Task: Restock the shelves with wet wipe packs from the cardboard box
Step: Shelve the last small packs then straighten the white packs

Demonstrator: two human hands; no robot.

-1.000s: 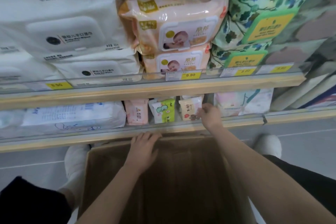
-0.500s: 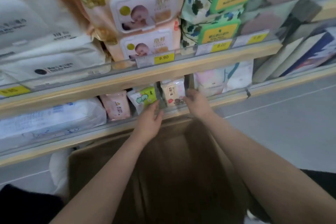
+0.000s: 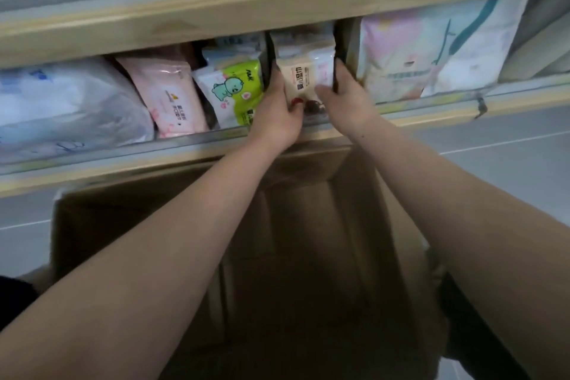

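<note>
— From the head camera, what are the hands doing?

— Both are on the beige pack [image 3: 303, 77] standing on the lower shelf [image 3: 191, 148]. The left hand [image 3: 274, 114] grips its left edge, fingers reaching back along the side, thumb across the front. The right hand [image 3: 345, 102] clasps the right edge the same way.

— What sits beside it?

— A green pack [image 3: 236, 91] touches the left hand, then a pink pack [image 3: 175, 95] further left. A large pastel pack [image 3: 431, 43] stands to the right.

— And the cardboard box [image 3: 293, 256]?

— On the floor under both forearms, open, just below the shelf; its inside is dark.
</note>
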